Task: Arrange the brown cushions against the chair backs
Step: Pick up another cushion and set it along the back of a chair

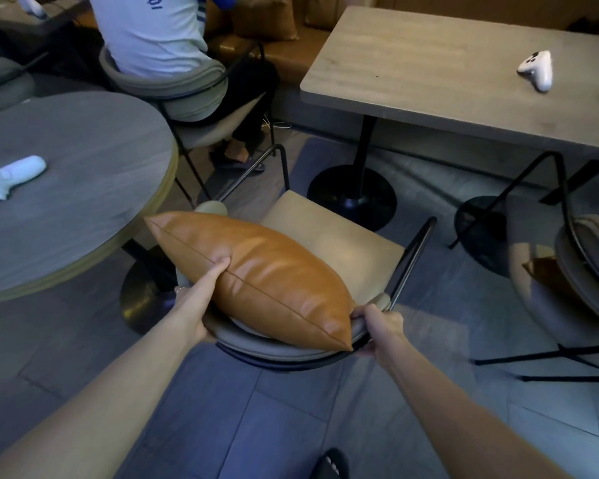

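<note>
A brown leather cushion [263, 274] lies tilted on the near chair [339, 243], resting over its curved grey backrest [277, 350]. My left hand [204, 292] grips the cushion's left side at the seam, thumb pressed into it. My right hand [381, 330] holds the backrest's right end, beside the cushion's lower corner. A second brown cushion [547, 274] is partly visible on the chair at the right [588, 271], mostly hidden by that chair's back.
A round grey table [83, 188] with a white controller [11, 178] stands at the left. A rectangular table [457, 74] with another white controller [536, 69] is at the back right. A seated person [159, 32] occupies the far chair. Tiled floor lies in front.
</note>
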### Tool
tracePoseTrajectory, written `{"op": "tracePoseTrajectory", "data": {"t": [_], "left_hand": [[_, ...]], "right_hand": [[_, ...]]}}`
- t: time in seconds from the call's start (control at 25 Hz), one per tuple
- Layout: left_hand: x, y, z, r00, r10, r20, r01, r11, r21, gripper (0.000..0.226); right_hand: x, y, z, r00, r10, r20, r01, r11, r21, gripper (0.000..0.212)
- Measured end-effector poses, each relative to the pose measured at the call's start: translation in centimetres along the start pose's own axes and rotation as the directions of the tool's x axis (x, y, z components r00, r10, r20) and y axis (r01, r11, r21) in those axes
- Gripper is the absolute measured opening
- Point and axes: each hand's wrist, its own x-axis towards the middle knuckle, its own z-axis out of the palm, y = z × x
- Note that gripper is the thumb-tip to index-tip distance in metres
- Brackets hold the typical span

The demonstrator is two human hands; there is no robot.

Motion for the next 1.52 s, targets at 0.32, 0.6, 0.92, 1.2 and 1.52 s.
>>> {"op": "tracePoseTrajectory", "data": {"t": [0.32, 0.6, 0.92, 1.2, 1.52], "left_hand": [[0.9, 1.7, 9.1, 0.995, -0.024, 0.1, 0.02, 0.999, 0.041, 0.145], [1.9, 4.8, 16.1, 0.997, -0.018, 0.078, 0.016, 0.999, 0.029, 0.134], [3.3, 6.8, 17.9, 0.986, -0.053, 0.159, 0.057, 0.998, -0.021, 0.138], [6.9, 12.6, 14.4, 0.946, -0.089, 0.312, 0.069, 0.995, 0.074, 0.114], [8.4, 14.2, 15.5, 0.871, -0.143, 0.469, 0.059, 0.98, 0.189, 0.105]], "right_hand": [[7.2, -8.6, -5.3, 0.987, -0.145, -0.067, 0.141, 0.988, -0.064, 0.065], [10.8, -10.0, -8.0, 0.958, -0.28, -0.06, 0.277, 0.96, -0.051, 0.106], [2.0, -6.7, -0.4, 0.976, -0.089, 0.198, 0.055, 0.984, 0.169, 0.113], [3.4, -9.5, 4.4, 0.999, 0.047, 0.0, -0.045, 0.955, 0.294, 0.118], [5.1, -10.9, 1.8, 0.993, 0.001, -0.118, 0.028, 0.969, 0.244, 0.087]]}}
